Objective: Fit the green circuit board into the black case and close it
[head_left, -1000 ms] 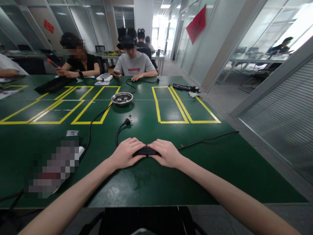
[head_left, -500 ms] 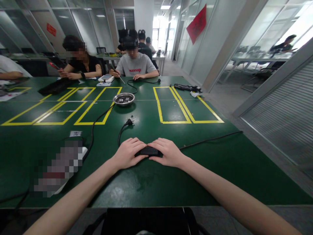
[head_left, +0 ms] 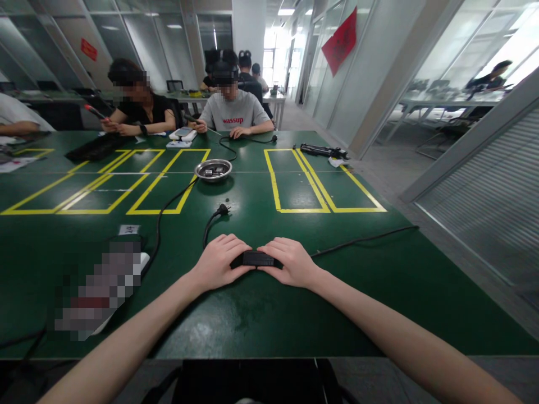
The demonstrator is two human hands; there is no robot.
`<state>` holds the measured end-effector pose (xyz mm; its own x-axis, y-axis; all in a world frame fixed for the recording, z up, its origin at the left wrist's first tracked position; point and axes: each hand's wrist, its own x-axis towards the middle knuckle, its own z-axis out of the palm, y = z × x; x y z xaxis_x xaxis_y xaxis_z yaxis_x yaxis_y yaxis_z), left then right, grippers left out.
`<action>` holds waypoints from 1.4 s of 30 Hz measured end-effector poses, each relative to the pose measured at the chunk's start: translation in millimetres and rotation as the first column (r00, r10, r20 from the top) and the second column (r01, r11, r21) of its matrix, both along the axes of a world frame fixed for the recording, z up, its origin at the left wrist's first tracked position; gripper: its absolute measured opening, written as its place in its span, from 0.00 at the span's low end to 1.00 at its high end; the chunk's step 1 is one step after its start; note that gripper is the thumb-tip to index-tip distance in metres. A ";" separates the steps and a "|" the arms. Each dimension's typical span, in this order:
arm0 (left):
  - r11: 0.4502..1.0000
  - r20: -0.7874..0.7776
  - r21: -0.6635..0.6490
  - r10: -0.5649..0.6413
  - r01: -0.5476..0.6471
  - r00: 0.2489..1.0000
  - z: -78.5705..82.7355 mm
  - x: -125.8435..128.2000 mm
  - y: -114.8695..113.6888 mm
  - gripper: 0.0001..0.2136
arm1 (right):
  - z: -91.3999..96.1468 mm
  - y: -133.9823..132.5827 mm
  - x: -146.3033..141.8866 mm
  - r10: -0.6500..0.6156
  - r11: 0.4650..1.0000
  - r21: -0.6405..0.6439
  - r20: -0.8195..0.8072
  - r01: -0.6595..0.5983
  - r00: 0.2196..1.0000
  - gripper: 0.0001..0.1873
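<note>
Between my two hands lies a black power adapter (head_left: 258,258), low on the green table (head_left: 269,314). My left hand (head_left: 223,261) is wrapped round its left end, thumb on the near side and fingers over the far side. Round the right end, my right hand (head_left: 290,262) holds it in a mirrored grip. The fingertips of both hands nearly meet, and the adapter's ends are hidden under them. A black cord with a plug (head_left: 223,210) curves out beyond my left hand. Another thin black cord (head_left: 366,238) runs from behind my right hand toward the table's right edge.
A metal bowl (head_left: 213,162) with small metal parts stands ahead. Left of me lies a blurred-out object with a white edge (head_left: 143,266), near a paper label (head_left: 128,229). Yellow tape outlines (head_left: 303,211) mark the table. A folded black tripod (head_left: 324,150) lies at the far right. Co-workers sit opposite.
My fingertips have drawn slightly apart over the adapter, so more of its top shows. Both hands keep their hold in the same place. Opposite, a co-worker's hand with a thin tool has shifted slightly.
</note>
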<state>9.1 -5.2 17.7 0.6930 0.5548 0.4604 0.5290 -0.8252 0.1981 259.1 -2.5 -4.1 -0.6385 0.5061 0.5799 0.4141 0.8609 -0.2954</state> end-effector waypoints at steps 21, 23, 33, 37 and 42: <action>0.994 0.070 0.072 0.076 -0.081 0.995 -0.8 -13.3 6.1 0.28 | 18.7 -3.2 4.3 -0.151 0.767 -0.639 -0.266 -0.057 0.952 0.13; 0.981 0.122 0.113 0.143 -0.157 0.982 -1.4 -15.3 7.5 0.30 | 23.4 7.5 13.0 -0.282 0.727 -0.683 -0.388 -0.069 0.877 0.17; 0.986 0.058 -0.157 0.074 -0.064 0.996 -9.0 -18.8 13.6 0.11 | 75.6 91.1 120.7 -0.630 0.774 -0.596 -0.691 0.212 0.355 0.30; 0.985 0.085 -0.165 0.063 -0.048 0.994 -6.4 -17.0 11.6 0.08 | 61.9 101.8 164.3 -0.721 0.681 -0.425 -0.531 0.597 0.445 0.23; 0.984 0.100 -0.177 0.049 -0.031 0.994 -6.6 -16.1 11.4 0.07 | 17.3 92.8 193.2 -0.890 0.438 -0.229 0.027 0.869 0.456 0.19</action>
